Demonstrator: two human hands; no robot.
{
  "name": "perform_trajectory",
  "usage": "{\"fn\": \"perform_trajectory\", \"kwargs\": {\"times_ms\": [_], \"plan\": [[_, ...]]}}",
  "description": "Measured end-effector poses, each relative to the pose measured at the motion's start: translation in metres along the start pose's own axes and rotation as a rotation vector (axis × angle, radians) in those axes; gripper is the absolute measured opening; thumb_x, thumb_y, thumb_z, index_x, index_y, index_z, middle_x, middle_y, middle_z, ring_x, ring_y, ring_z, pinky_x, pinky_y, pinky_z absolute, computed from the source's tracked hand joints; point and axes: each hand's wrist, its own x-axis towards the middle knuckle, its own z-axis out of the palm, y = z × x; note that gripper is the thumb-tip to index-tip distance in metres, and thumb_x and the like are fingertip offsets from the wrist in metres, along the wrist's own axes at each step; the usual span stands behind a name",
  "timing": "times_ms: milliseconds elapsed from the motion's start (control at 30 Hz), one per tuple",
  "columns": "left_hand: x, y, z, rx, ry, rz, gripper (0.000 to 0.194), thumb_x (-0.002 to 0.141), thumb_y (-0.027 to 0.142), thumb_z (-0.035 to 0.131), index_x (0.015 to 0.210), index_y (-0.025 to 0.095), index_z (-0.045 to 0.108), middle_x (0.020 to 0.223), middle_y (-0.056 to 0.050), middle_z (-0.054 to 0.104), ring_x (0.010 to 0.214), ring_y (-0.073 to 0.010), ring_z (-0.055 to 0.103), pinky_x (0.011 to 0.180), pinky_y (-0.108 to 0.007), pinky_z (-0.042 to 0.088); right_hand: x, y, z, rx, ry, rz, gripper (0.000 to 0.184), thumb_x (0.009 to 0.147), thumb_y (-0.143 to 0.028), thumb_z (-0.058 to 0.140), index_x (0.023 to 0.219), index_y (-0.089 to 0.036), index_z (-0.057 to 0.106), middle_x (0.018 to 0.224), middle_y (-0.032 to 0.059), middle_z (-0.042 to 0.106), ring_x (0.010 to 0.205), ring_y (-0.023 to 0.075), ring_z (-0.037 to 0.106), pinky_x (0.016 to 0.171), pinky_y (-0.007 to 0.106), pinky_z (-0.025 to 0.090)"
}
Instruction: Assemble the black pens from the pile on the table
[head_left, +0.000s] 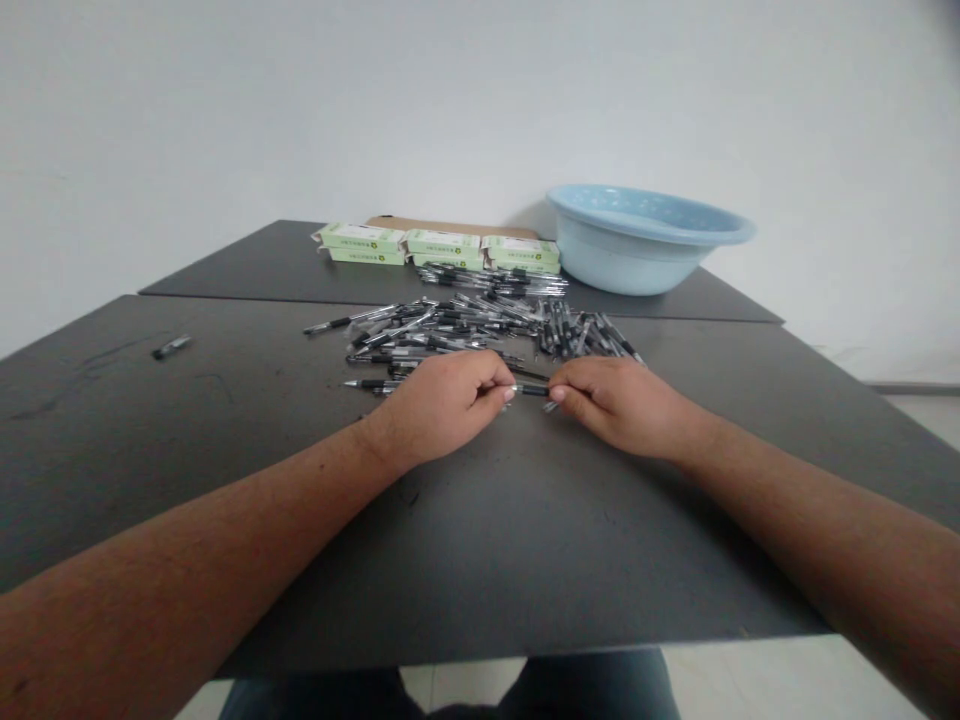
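Observation:
Between my two hands a pen (pixel 534 390) with a dark grip lies crosswise, just above the table. My left hand (pixel 454 402) pinches its left end between thumb and fingers. The right end is pinched by my right hand (pixel 616 402); both ends are partly hidden by the fingers. Right behind the hands spreads a loose pile of pens (pixel 457 325), clear-barrelled with black grips. Another pen (pixel 367 385) sticks out to the left of my left hand, its tip pointing left.
Light green boxes (pixel 367 240) stand stacked in a row at the back, with a bundle of pens (pixel 491 280) before them. A pale blue basin (pixel 637 255) sits at the back right. A small clear and black piece (pixel 172 347) lies far left on the dark table (pixel 525 550).

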Motion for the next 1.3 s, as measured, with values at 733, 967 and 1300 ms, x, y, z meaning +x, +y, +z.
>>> {"fn": "perform_trajectory", "kwargs": {"times_ms": [733, 967, 1300], "plan": [[-0.0004, 0.0007, -0.0002, 0.003, -0.005, 0.008, 0.011, 0.098, 0.027, 0.063, 0.097, 0.020, 0.072, 0.089, -0.001, 0.077, 0.082, -0.0176, 0.070, 0.075, -0.030, 0.048, 0.0008, -0.0011, 0.0007, 0.017, 0.009, 0.024, 0.015, 0.100, -0.032, 0.060, 0.102, -0.021, 0.069, 0.089, 0.0050, 0.076, 0.080, 0.0199, 0.070, 0.073, 0.030, 0.048], [-0.0003, -0.0010, 0.0007, 0.000, -0.007, 0.027, 0.012, 0.098, 0.027, 0.063, 0.098, 0.020, 0.073, 0.090, -0.001, 0.077, 0.084, -0.0174, 0.070, 0.075, -0.029, 0.047, 0.0014, -0.0017, 0.0013, -0.004, -0.030, -0.011, 0.023, 0.104, -0.032, 0.051, 0.101, -0.020, 0.071, 0.091, 0.0071, 0.077, 0.085, 0.0215, 0.071, 0.078, 0.031, 0.049], [0.0002, -0.0004, 0.0006, 0.014, -0.006, 0.022, 0.012, 0.098, 0.027, 0.062, 0.097, 0.021, 0.073, 0.090, -0.002, 0.077, 0.082, -0.0178, 0.070, 0.075, -0.030, 0.047, 0.0012, -0.0013, 0.0014, 0.009, 0.006, 0.002, 0.020, 0.102, -0.031, 0.055, 0.100, -0.021, 0.072, 0.088, 0.0057, 0.077, 0.082, 0.0203, 0.071, 0.075, 0.030, 0.049]]}}
